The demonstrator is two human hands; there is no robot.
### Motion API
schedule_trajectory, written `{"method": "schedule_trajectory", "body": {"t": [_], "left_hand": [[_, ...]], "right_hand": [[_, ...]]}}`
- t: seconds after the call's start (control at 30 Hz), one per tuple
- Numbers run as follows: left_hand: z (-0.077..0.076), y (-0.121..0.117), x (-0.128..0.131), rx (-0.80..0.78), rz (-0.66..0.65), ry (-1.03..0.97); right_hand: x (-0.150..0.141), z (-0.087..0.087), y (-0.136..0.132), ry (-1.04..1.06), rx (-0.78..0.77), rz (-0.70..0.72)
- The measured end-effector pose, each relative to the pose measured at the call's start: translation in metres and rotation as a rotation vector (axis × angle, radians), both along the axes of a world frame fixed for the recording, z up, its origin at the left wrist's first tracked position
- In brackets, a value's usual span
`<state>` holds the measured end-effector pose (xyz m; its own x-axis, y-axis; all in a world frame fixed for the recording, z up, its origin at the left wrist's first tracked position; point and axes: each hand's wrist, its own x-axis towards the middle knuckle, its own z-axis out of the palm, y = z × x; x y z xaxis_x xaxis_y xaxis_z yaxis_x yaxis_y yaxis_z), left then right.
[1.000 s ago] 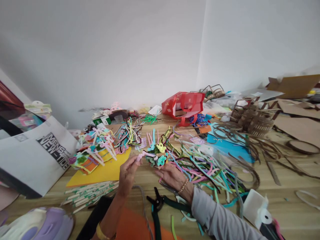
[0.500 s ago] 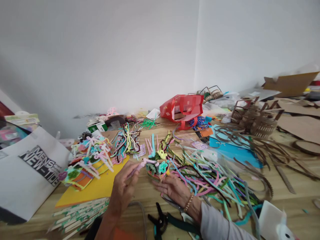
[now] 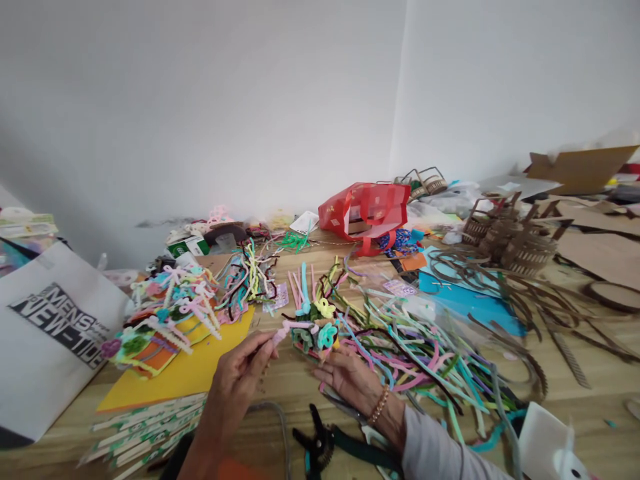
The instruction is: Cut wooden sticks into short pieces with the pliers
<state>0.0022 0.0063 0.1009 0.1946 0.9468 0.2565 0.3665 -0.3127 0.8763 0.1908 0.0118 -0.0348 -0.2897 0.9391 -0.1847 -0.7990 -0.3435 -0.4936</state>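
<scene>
My left hand (image 3: 239,375) pinches a twisted lilac-pink pipe cleaner (image 3: 281,333) between thumb and fingertips. That strip runs right to a small craft piece (image 3: 311,337) covered with pipe-cleaner flowers, in yellow, turquoise and dark green. My right hand (image 3: 353,381), with a beaded bracelet at the wrist, holds the piece from below and the right; its fingertips are partly hidden behind it. Just beneath that hand lie black-handled pliers or cutters (image 3: 323,440). A loose heap of coloured pipe cleaners (image 3: 420,347) spreads out to the right.
Finished-looking flowered pieces (image 3: 170,313) rest on yellow sheets (image 3: 200,377) at left, beside a white printed bag (image 3: 55,333). Wrapped sticks (image 3: 150,430) lie in front. Behind are a red bag (image 3: 365,210), small woven baskets (image 3: 530,247), blue sheets (image 3: 465,303) and brown strips (image 3: 565,333).
My left hand has drawn slightly left and down, with the lilac-pink pipe cleaner still pinched. The right hand and the craft piece have barely moved. The view has turned slightly right.
</scene>
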Motion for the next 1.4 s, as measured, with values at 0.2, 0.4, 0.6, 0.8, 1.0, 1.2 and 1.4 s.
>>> {"method": "schedule_trajectory", "body": {"t": [0.2, 0.4, 0.6, 0.8, 1.0, 1.2, 1.4], "left_hand": [[-0.011, 0.005, -0.016, -0.237, -0.098, -0.083], [-0.016, 0.005, -0.008, -0.433, -0.093, -0.432], [-0.005, 0.011, 0.002, -0.463, -0.058, -0.650], [0.004, 0.015, 0.010, -0.451, -0.032, -0.751], [0.003, 0.019, 0.015, -0.485, -0.049, -0.828], [-0.002, 0.016, 0.020, -0.528, -0.091, -0.860], [-0.003, 0.010, 0.028, -0.528, -0.133, -0.861]], "right_hand": [[0.001, -0.001, 0.000, -0.005, -0.015, -0.009], [0.002, 0.004, -0.002, -0.024, -0.012, 0.027], [0.003, 0.009, -0.005, -0.021, -0.016, 0.073], [0.004, 0.006, -0.005, 0.000, -0.008, 0.068], [0.005, 0.006, -0.006, 0.005, 0.003, 0.099], [0.003, 0.008, -0.008, -0.008, -0.020, 0.077], [0.002, 0.008, -0.009, -0.093, 0.012, 0.124]]}}
